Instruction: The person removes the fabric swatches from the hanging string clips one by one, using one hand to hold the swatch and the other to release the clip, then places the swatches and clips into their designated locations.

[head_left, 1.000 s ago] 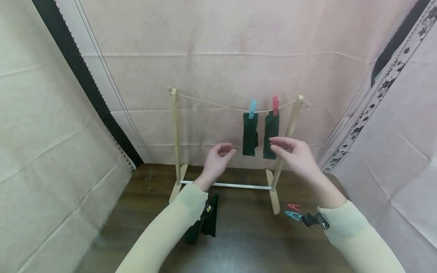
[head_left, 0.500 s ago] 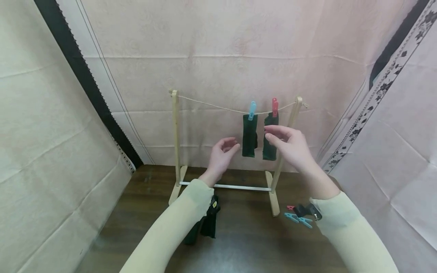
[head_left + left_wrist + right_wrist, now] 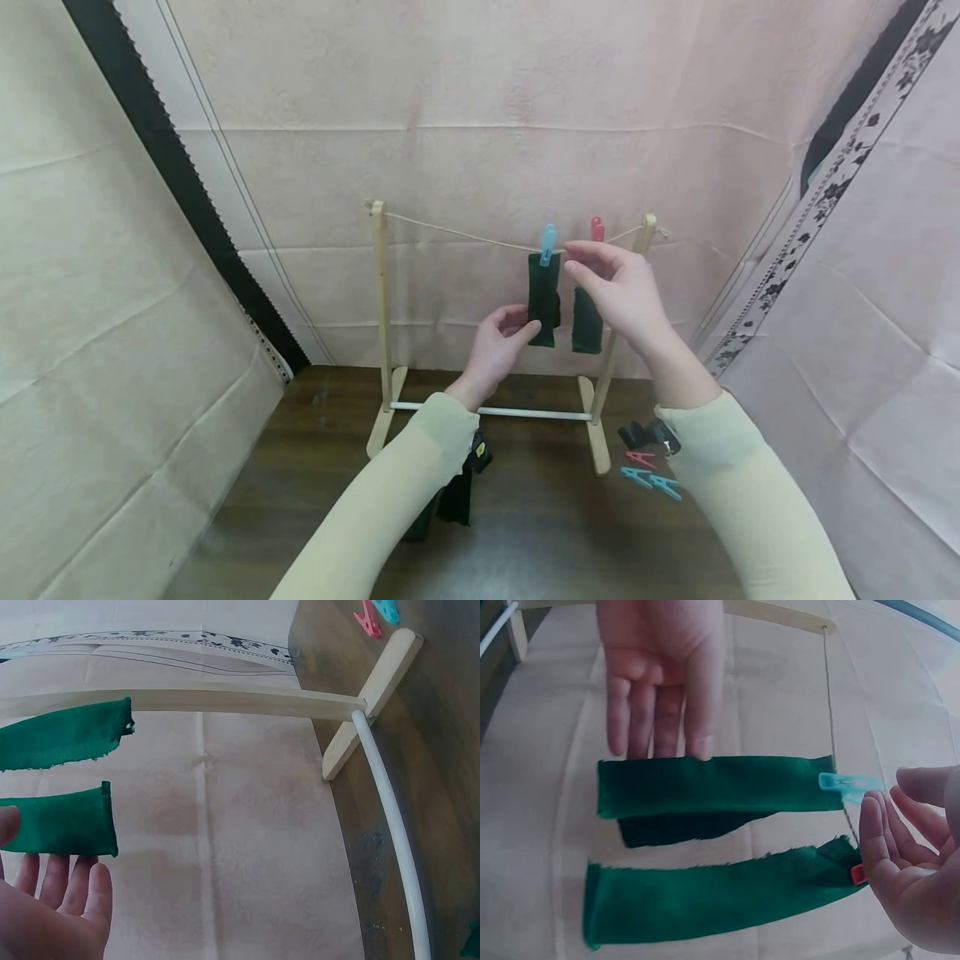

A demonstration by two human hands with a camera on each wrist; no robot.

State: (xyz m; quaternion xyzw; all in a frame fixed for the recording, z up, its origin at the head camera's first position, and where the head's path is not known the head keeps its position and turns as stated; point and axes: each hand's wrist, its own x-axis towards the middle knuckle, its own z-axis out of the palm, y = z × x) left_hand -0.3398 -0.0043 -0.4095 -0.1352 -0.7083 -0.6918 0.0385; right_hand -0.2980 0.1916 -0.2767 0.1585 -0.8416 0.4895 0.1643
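Two dark green cloth strips hang from a cord: the left strip [image 3: 543, 300] under a blue clothespin [image 3: 548, 245], the right strip [image 3: 587, 325] under a red clothespin [image 3: 597, 228]. My left hand [image 3: 493, 348] is at the lower left edge of the left strip. In the right wrist view its thumb reaches the cloth's edge, while its straight fingers [image 3: 641, 720] pass behind. Higher up, my right hand [image 3: 628, 292] is just right of the blue clothespin, fingers loosely bent and holding nothing. It partly covers the right strip and red clothespin in the head view.
The cord [image 3: 457, 227] runs between two wooden posts [image 3: 382, 300] joined by a white rod [image 3: 532, 412]. On the table [image 3: 555, 533], spare red [image 3: 640, 459] and blue clothespins [image 3: 651, 481] lie right. More dark green cloth [image 3: 454, 500] lies beneath my left forearm. Pale fabric walls surround it.
My right hand has risen and moved left, from the lower part of the right strip to beside the blue clothespin. My left hand has moved right to the left strip's edge.
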